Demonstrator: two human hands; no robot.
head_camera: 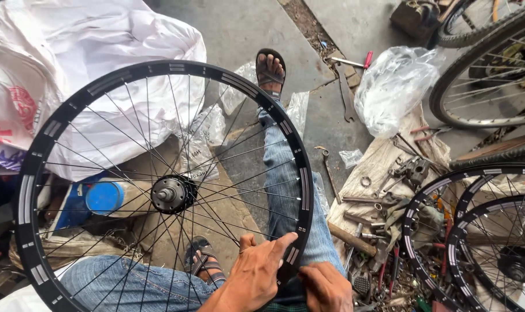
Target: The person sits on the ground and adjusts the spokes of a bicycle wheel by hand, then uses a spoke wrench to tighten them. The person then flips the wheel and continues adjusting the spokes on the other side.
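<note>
One large black bicycle wheel [158,190] fills the left half of the view, standing tilted across the person's lap, its thin spokes running in to a dark hub [173,194] with a silver axle end. Behind it lie big white plastic sacks [89,52] on the concrete floor [245,29]. The person's legs in blue jeans [288,190] stretch out under the wheel, sandalled feet showing beyond and through the spokes. To the right, two more black rims [476,231] overlap each other, and tyred wheels [493,75] stand near the upper corner. A clear plastic bag [392,86] sits beside a dirty cloth [383,167] strewn with wrenches, bolts and other small tools. A blue round lid [104,197] shows through the spokes at the left.

At the lower edge, the left hand [261,271] lies on the wheel's rim, fingers spread and pressed flat over its near side rather than curled around it. The right hand [326,286] sits just beside it, loosely curled against the jeans near the rim; whether it grips anything cannot be told.
</note>
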